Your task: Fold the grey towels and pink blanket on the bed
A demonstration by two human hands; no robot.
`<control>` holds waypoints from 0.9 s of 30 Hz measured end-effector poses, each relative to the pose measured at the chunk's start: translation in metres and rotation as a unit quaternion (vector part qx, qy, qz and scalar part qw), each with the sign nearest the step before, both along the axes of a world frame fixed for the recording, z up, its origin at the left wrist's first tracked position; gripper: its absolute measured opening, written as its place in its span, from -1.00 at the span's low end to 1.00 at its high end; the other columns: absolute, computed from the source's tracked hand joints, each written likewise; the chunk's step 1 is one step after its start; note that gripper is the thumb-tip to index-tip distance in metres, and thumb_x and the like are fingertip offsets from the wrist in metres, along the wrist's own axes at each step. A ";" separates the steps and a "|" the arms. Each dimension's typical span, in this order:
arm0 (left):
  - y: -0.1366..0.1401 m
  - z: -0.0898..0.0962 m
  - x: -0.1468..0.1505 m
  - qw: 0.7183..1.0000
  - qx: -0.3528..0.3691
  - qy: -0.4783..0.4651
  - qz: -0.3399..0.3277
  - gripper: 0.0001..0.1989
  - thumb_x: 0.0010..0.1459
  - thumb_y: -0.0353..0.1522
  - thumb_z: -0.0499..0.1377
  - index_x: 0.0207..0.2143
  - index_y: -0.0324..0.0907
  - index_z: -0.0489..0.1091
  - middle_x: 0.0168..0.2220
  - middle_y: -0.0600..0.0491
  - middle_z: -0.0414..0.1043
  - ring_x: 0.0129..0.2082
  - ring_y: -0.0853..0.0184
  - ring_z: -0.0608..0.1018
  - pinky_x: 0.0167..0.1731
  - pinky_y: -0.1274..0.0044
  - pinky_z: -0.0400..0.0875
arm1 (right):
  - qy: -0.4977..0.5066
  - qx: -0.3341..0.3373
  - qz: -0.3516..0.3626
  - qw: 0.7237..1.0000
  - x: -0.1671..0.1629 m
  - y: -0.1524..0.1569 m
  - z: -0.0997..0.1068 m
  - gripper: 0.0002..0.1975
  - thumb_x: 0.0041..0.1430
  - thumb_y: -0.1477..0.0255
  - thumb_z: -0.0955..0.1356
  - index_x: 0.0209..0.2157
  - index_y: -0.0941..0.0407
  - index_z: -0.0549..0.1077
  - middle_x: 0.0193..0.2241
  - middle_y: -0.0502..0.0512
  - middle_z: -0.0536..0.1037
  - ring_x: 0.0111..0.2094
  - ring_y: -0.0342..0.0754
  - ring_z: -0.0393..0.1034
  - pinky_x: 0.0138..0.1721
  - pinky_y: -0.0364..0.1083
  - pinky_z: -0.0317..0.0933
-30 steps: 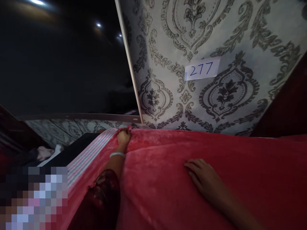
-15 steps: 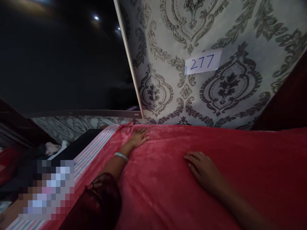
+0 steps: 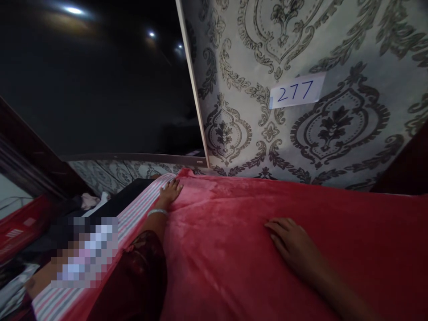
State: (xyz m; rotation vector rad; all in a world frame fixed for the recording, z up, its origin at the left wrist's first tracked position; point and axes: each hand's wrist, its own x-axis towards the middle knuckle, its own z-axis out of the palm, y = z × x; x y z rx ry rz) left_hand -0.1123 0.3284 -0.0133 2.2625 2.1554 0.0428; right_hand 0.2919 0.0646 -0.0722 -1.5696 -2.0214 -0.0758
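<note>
A plush red blanket lies spread over a flat surface, with a soft crease in its lower middle. My left hand, a pale band on its wrist, rests flat with fingers apart at the blanket's far left part, where it meets a striped cloth. Farther right, my right hand lies palm down on the red fabric, its fingers stretched out and close together. Neither hand grips anything.
A large dark screen stands at the back left. Patterned wallpaper bears a paper label reading 277. Left of the striped cloth are a black surface, a red box-like thing and a pixelated patch.
My left hand has slid left across the blanket to the striped cloth's border, and the pink nap there looks smoother. My right hand stays on the blanket. The view has shifted slightly left.
</note>
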 end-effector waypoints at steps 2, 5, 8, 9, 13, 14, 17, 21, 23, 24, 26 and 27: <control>-0.003 0.003 0.001 1.000 -0.011 -0.004 0.004 -0.43 0.35 -0.14 -0.18 0.36 -0.02 0.05 0.44 -0.08 -0.15 0.39 -0.05 0.01 0.22 -0.08 -0.01 | 0.003 0.007 0.002 1.000 0.000 0.000 0.000 -0.62 0.32 0.42 0.15 -0.02 0.06 0.53 -0.04 0.22 0.53 -0.07 0.10 0.40 -0.09 0.14 0.34; -0.020 0.010 0.002 1.000 -0.021 -0.008 0.005 -0.43 0.35 -0.12 -0.13 0.34 -0.07 0.11 0.42 -0.13 -0.12 0.39 -0.13 -0.01 0.20 -0.13 -0.05 | 0.006 0.012 0.005 1.000 0.000 0.001 0.000 -0.63 0.31 0.42 0.17 -0.04 0.06 0.54 -0.06 0.22 0.54 -0.07 0.09 0.41 -0.08 0.12 0.33; -0.057 0.010 0.000 0.999 -0.025 -0.013 -0.023 -0.43 0.35 -0.11 -0.13 0.34 -0.05 0.11 0.41 -0.08 -0.06 0.41 -0.02 -0.06 0.26 -0.04 -0.14 | 0.005 0.009 0.006 1.000 0.002 0.002 -0.003 -0.63 0.30 0.40 0.17 -0.05 0.08 0.54 -0.06 0.21 0.54 -0.06 0.10 0.40 -0.09 0.12 0.33; -0.073 0.009 -0.002 0.998 -0.032 -0.019 -0.051 -0.43 0.36 -0.09 -0.14 0.35 -0.01 0.09 0.41 -0.04 -0.05 0.42 0.05 -0.07 0.29 0.02 -0.15 | 0.005 0.006 0.008 1.000 0.003 0.003 -0.004 -0.63 0.30 0.39 0.17 -0.05 0.09 0.54 -0.06 0.22 0.54 -0.06 0.11 0.40 -0.09 0.12 0.33; -0.131 -0.003 -0.019 0.981 -0.061 -0.047 -0.177 -0.39 0.34 -0.02 -0.14 0.38 0.07 -0.03 0.43 0.02 -0.15 0.43 0.14 -0.10 0.32 0.11 -0.20 | 0.013 0.004 0.018 1.000 0.008 0.006 -0.009 -0.62 0.30 0.35 0.16 -0.06 0.10 0.54 -0.07 0.21 0.54 -0.07 0.11 0.40 -0.08 0.12 0.32; -0.143 -0.005 -0.026 0.982 -0.054 -0.044 -0.175 -0.38 0.34 -0.02 -0.14 0.39 0.05 -0.03 0.43 0.00 -0.16 0.43 0.13 -0.10 0.32 0.10 -0.20 | 0.016 0.008 0.021 1.000 0.008 0.007 -0.010 -0.62 0.30 0.34 0.16 -0.07 0.10 0.54 -0.07 0.21 0.54 -0.07 0.11 0.40 -0.07 0.13 0.31; -0.168 -0.004 -0.052 0.995 -0.020 -0.015 -0.096 -0.40 0.36 -0.09 -0.15 0.39 -0.01 -0.03 0.43 -0.03 -0.13 0.42 0.12 -0.08 0.31 0.08 -0.16 | 0.019 0.017 0.027 0.999 0.010 0.009 -0.013 -0.63 0.30 0.34 0.17 -0.10 0.11 0.55 -0.09 0.21 0.55 -0.10 0.10 0.40 -0.06 0.13 0.31; -0.198 0.001 -0.081 0.999 -0.019 -0.008 -0.046 -0.40 0.36 -0.13 -0.16 0.39 -0.10 -0.01 0.43 -0.07 -0.15 0.41 0.09 -0.04 0.30 0.10 -0.08 | 0.012 0.020 0.037 0.999 0.011 0.013 -0.015 -0.61 0.29 0.33 0.15 -0.12 0.14 0.56 -0.12 0.23 0.56 -0.10 0.10 0.41 -0.08 0.11 0.32; -0.219 -0.001 -0.092 0.999 -0.018 -0.010 -0.042 -0.39 0.36 -0.14 -0.15 0.39 -0.13 -0.02 0.43 -0.10 -0.15 0.41 0.09 -0.03 0.31 0.12 -0.07 | 0.005 0.016 0.037 0.999 0.013 0.016 -0.017 -0.59 0.29 0.34 0.15 -0.11 0.14 0.56 -0.11 0.23 0.57 -0.09 0.10 0.42 -0.07 0.11 0.33; -0.231 -0.003 -0.097 0.999 -0.016 -0.010 -0.043 -0.39 0.36 -0.15 -0.14 0.39 -0.14 -0.03 0.43 -0.11 -0.16 0.41 0.09 -0.04 0.31 0.13 -0.06 | 0.003 0.013 0.034 0.999 0.014 0.017 -0.017 -0.59 0.27 0.35 0.15 -0.11 0.14 0.56 -0.11 0.23 0.57 -0.09 0.11 0.42 -0.06 0.12 0.33; -0.257 -0.009 -0.108 0.999 -0.008 -0.012 -0.053 -0.38 0.35 -0.16 -0.11 0.40 -0.14 -0.04 0.43 -0.11 -0.18 0.42 0.10 -0.06 0.31 0.16 -0.03 | -0.002 0.007 0.025 1.000 0.014 0.015 -0.019 -0.59 0.23 0.37 0.16 -0.11 0.13 0.57 -0.09 0.24 0.58 -0.07 0.13 0.44 -0.05 0.15 0.35; -0.270 -0.012 -0.113 0.998 -0.005 -0.014 -0.059 -0.38 0.34 -0.16 -0.11 0.39 -0.15 -0.04 0.44 -0.10 -0.18 0.42 0.10 -0.05 0.31 0.17 -0.02 | -0.004 0.007 0.021 1.000 0.014 0.012 -0.021 -0.58 0.21 0.36 0.16 -0.10 0.13 0.57 -0.07 0.24 0.58 -0.05 0.14 0.44 -0.03 0.17 0.35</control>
